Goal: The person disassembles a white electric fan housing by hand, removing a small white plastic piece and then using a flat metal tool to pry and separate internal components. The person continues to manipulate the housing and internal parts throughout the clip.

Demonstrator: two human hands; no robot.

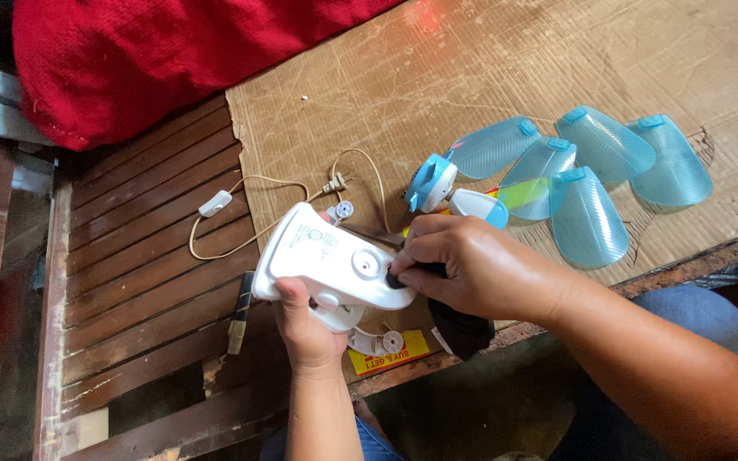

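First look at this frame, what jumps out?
The two hands at centre: the left hand grips a white plastic housing from below, while the right hand presses a black-handled tool against it. To the right, translucent blue fan blades lie fanned out on cardboard; a red cushion fills the upper left.

The right hand [463, 265] hides most of a dark tool [403, 277] (its tip unseen); the red cushion [147, 60] runs off the top edge.
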